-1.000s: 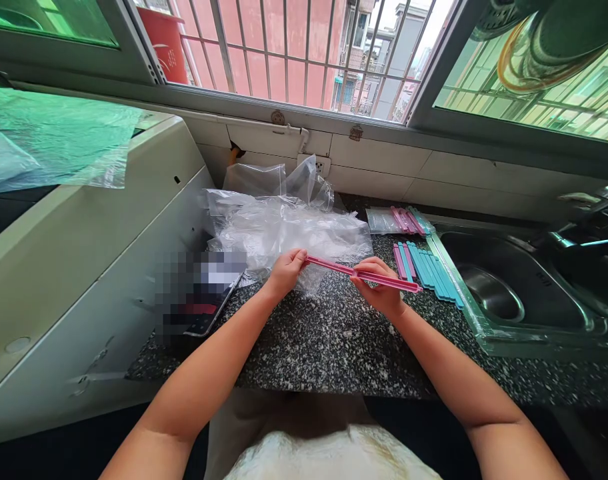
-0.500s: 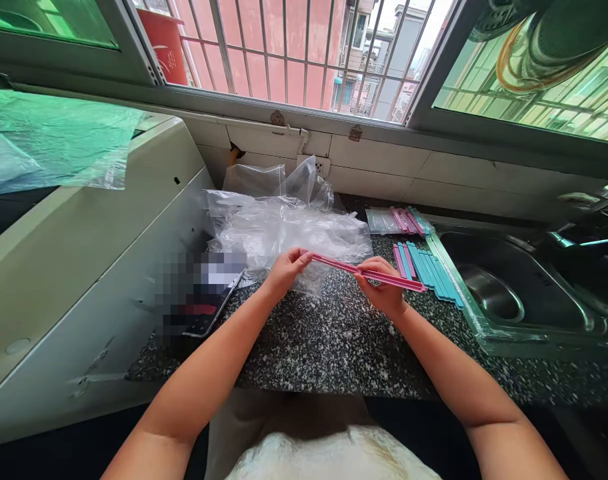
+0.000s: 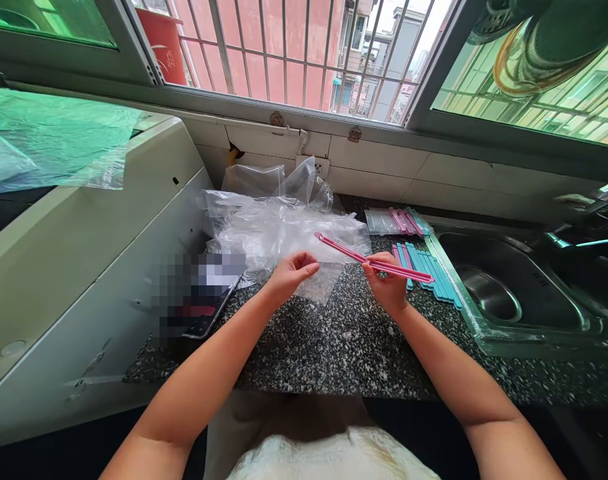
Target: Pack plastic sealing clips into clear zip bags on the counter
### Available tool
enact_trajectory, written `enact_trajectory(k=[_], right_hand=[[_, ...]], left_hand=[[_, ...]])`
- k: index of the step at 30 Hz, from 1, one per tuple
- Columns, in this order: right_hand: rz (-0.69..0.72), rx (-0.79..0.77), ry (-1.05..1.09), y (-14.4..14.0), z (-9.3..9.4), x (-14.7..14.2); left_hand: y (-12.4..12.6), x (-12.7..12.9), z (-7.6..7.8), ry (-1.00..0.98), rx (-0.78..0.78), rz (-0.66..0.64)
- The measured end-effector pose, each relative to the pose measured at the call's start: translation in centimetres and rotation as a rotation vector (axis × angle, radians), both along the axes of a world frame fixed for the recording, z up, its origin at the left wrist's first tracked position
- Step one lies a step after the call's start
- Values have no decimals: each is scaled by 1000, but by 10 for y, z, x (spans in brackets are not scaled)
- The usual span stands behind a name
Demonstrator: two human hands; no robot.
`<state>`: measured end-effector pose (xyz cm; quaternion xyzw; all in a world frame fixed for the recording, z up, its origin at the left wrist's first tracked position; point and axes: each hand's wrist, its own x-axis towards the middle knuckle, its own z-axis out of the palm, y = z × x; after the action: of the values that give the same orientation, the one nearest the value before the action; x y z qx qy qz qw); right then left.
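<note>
Overhead, the right hand (image 3: 387, 288) pinched a long pink sealing stick (image 3: 374, 259), light and stiff, near its middle above the speckled desk (image 3: 329, 340). The left hand (image 3: 290, 273) gripped a thin, slippery clear plastic bag (image 3: 324, 283). More sticks (image 3: 427, 267) lay beside the empty sink (image 3: 514, 287).

Bright window (image 3: 304, 53) daylight, soft shadows, warped edges
</note>
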<state>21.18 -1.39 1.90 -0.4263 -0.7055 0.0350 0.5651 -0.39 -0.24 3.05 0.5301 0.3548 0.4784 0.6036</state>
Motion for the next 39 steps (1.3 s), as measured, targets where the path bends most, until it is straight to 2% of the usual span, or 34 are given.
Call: enact_trajectory(k=[5,10,16,26,39], right_hand=[[87,22,-20,-8,1,-8],[139,41,-52,-13,7,-12],[125,48,-85,-18,7,-14],[133,67,-129,-21,6,-18],[136,60,-125,-22,3,-21]], left_hand=[[-2,1,-3,4,24,-87],[0,1,-6,4,27,-103],[1,2,-8,-1,-16,-87],[5,4,-12,-74,-184,-34],[9,1,-14,-135,-247,-64]])
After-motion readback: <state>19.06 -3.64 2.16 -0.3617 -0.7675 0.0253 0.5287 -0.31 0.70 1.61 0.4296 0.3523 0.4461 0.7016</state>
